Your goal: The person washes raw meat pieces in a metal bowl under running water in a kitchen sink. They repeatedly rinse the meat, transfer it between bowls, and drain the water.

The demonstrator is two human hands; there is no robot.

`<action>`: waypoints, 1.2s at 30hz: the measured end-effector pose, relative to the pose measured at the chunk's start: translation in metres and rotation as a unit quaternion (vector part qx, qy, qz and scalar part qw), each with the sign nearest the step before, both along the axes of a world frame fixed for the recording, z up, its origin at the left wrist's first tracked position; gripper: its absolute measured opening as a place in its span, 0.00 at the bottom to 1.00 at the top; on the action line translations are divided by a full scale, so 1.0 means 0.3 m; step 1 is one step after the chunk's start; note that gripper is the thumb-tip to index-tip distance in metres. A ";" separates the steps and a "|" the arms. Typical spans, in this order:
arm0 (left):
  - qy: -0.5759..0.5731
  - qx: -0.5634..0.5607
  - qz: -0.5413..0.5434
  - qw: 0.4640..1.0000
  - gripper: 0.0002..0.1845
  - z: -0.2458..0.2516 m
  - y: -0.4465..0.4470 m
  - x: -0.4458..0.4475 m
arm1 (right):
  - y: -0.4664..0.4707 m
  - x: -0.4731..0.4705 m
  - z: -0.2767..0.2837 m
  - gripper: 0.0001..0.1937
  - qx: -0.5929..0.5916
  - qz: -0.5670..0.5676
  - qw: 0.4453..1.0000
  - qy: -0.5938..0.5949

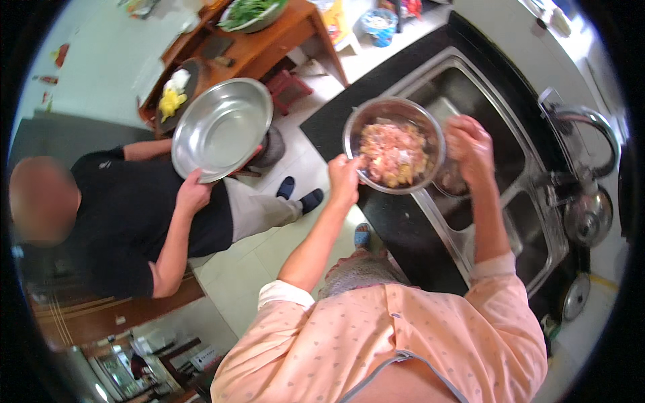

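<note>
My left hand [345, 179] grips the near left rim of a stainless steel bowl [436, 121], which is held up at the counter's edge beside the sink. In the bowl lies a heap of pale pink and yellowish pieces that look like raw chopped meat [393, 151]. Just right of the bowl, over the sink, is my right hand [468, 143], blurred, with its fingers bent; whether it holds anything cannot be told. Below it, a round, clear-looking container [451, 181] shows partly, mostly behind the hand and bowl.
A double steel sink [484, 106] with a curved faucet [597, 118] is set in a black countertop [398, 216]. At left, another person [146, 201] holds a wide metal basin [227, 126]. Behind stands a wooden table [274, 43] with a bowl of leafy greens [252, 15]. A red stool [289, 90] is beneath.
</note>
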State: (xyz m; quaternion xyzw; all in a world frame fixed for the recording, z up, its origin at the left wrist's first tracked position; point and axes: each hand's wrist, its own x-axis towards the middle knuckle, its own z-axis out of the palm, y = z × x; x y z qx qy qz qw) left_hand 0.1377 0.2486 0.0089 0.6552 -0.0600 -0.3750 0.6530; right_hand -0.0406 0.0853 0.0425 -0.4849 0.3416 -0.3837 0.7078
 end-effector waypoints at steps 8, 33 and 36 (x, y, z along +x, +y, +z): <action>-0.008 0.000 0.015 1.000 0.05 -0.051 0.027 0.016 | -0.225 -0.079 -0.353 0.15 -0.102 -0.049 0.950 0.290; 0.042 -0.012 0.030 0.999 0.05 -0.090 0.055 0.022 | -0.140 -0.229 -0.845 0.06 0.212 0.344 0.873 0.273; 0.039 -0.026 0.007 0.999 0.05 -0.091 0.053 0.026 | -0.130 -0.229 -0.618 0.06 0.199 0.191 0.950 0.145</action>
